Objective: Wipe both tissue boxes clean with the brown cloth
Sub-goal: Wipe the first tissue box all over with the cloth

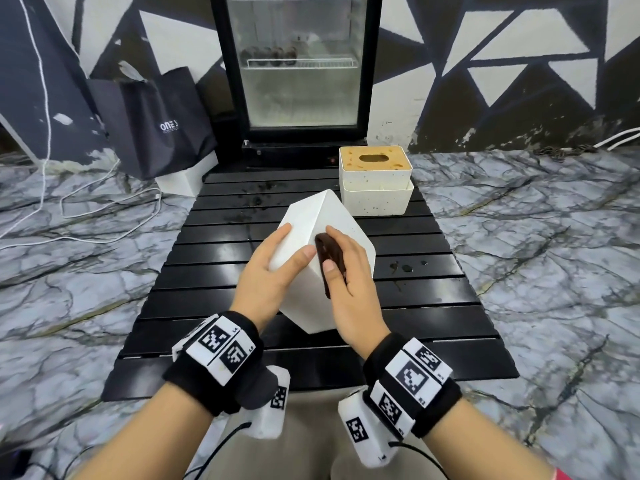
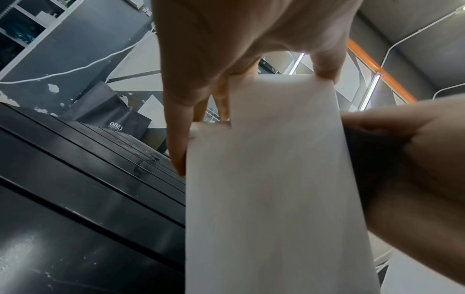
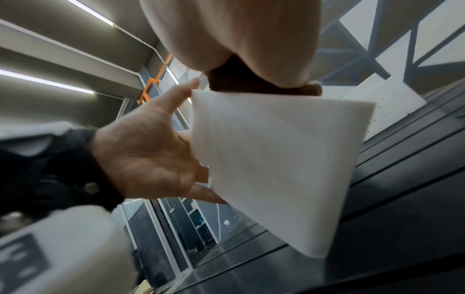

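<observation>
A plain white tissue box (image 1: 311,216) is held tilted, one corner up, above the black slatted table (image 1: 433,299). My left hand (image 1: 277,265) grips its left face, thumb over the front edge. My right hand (image 1: 349,271) holds the brown cloth (image 1: 330,254) against the box's right face, thumb on top of the cloth. The left wrist view shows the box (image 2: 271,179) with the cloth (image 2: 365,159) at its right side. Seen from the right wrist, the cloth (image 3: 239,81) sits bunched under my palm on the box (image 3: 276,159). A second, speckled tissue box (image 1: 375,192) with a tan slotted lid stands at the table's back right.
Dark wet spots (image 1: 407,267) lie on the table to the right of the held box, more near the back. A glass-door fridge (image 1: 298,81) stands behind the table. A dark bag (image 1: 156,126) and white cables (image 1: 104,209) are on the marble floor at left.
</observation>
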`<state>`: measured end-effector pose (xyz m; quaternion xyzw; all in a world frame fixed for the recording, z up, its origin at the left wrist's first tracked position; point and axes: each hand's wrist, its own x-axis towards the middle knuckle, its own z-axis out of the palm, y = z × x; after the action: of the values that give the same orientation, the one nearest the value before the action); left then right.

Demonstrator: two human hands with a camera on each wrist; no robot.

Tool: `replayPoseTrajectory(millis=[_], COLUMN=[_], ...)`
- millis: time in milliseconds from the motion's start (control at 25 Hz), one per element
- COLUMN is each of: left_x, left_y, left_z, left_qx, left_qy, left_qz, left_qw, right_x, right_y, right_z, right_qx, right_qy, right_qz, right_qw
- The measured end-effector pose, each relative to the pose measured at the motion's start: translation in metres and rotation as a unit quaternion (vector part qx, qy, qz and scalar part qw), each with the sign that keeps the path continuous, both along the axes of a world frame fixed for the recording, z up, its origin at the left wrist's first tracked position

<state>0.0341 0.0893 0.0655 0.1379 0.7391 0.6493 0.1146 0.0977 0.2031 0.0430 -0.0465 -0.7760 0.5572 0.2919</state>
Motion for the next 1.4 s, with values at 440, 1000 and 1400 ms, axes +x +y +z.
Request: replayPoseTrajectory(millis=[440,1000,1400], left_x=[0.003,0.004,0.006], left_y=[0.004,0.008,0.013], left_z=[0.003,0.003,0.005], left_qx=[-0.005,0.006,-0.005], left_qy=[0.008,0.002,0.012], left_qz=[0.007,0.019,0.001], left_qw=[1.0,1.0,1.0], right_x=[0.0,0.004,-0.001], right_y=[0.002,0.024,0.035], right_z=[0.001,-0.021,-0.023], right_qx=[-0.023,-0.044,-0.08], right_qy=[-0.014,-0.053,-0.061], right_qz=[-0.003,-0.029,-0.052], right_qw=[1.0,0.997,0.994])
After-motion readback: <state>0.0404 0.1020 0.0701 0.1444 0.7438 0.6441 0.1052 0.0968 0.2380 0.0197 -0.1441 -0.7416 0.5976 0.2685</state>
